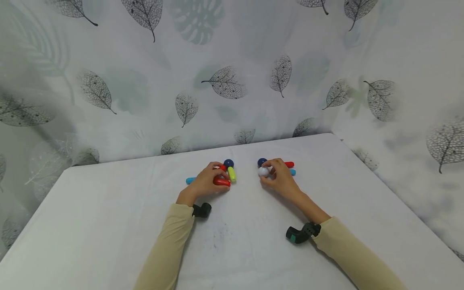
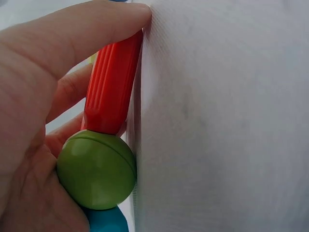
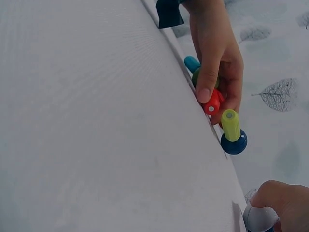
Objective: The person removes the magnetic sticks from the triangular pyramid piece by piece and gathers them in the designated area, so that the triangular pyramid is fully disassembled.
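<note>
My left hand (image 1: 206,183) holds a red toy stick (image 1: 222,182) between thumb and fingers, low at the white surface. A green ball (image 2: 96,169) meets that stick's near end, with a blue stick (image 1: 190,180) beyond it. Another red piece (image 1: 222,167) shows partly behind the fingers. Beside the fingertips, a yellow-green stick (image 1: 232,174) joins a dark blue ball (image 1: 228,163). Farther right, my right hand (image 1: 283,182) pinches a white ball (image 1: 263,172). A second dark blue ball (image 1: 262,162) sits just behind it; a red stick (image 1: 289,164) and light blue stick (image 1: 293,172) stick out past the hand.
Both hands work near the back of a white-covered table (image 1: 235,249). A leaf-patterned curtain (image 1: 145,88) hangs along the back and right side. Dark cameras are strapped to both wrists, such as the right wrist camera (image 1: 299,235).
</note>
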Action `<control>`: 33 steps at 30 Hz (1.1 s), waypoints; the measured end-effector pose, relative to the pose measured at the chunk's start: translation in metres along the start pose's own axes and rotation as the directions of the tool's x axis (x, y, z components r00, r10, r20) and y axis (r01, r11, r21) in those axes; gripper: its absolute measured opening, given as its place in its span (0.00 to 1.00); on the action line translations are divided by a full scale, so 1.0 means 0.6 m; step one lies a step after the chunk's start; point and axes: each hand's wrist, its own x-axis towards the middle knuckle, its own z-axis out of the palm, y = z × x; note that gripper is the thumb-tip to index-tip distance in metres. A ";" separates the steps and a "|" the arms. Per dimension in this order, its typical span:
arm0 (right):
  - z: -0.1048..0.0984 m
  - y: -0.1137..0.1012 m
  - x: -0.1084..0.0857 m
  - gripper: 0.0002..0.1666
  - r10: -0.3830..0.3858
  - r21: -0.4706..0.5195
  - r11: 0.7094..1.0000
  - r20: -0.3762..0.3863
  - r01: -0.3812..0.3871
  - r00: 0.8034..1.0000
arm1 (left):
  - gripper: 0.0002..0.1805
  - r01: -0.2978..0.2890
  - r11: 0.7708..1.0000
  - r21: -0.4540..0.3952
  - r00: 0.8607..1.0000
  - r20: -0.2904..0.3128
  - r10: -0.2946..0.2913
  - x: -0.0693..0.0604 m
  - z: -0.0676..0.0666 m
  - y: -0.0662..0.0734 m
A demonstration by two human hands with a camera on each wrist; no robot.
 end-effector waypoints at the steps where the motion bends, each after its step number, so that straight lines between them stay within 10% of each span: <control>1: 0.000 0.000 0.000 0.22 -0.002 0.003 1.000 -0.004 0.002 1.000 | 0.15 0.002 1.000 -0.001 1.000 0.001 -0.002 -0.001 -0.001 0.001; 33: 0.004 -0.025 0.000 0.18 -0.073 0.093 0.993 -0.029 0.075 0.997 | 0.07 0.003 0.999 -0.051 0.991 -0.134 -0.010 -0.003 -0.006 -0.002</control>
